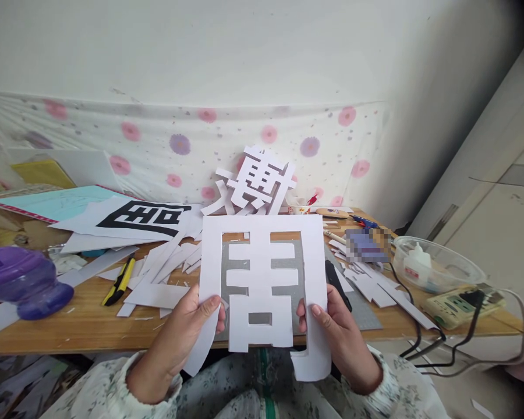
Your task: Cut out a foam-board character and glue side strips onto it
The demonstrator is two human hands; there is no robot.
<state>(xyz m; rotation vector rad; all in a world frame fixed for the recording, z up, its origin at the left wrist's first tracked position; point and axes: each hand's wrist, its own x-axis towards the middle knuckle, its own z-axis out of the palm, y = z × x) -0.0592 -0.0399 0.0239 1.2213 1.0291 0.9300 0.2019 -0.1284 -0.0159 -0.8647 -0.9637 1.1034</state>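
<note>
Upright in front of me is a white foam board cut-out character (262,279), a broad frame with a barred shape inside. My left hand (183,326) grips its left leg, thumb on the front and fingers curled through the gap. On the opposite leg, my right hand (338,329) holds on the same way, fingertips showing in the opening. Behind the cut-out lies a grey cutting mat (369,314), mostly covered by it. A yellow and black utility knife (119,281) rests on the table, left of the piece.
White foam board offcuts (157,294) litter the wooden table (87,326). Other cut-out characters (262,177) lean against the back curtain. A printed character sheet (146,218) and purple container (21,285) are left. Right stand a clear bowl (463,270), glue bottle (418,263) and power strip (460,305) with cables.
</note>
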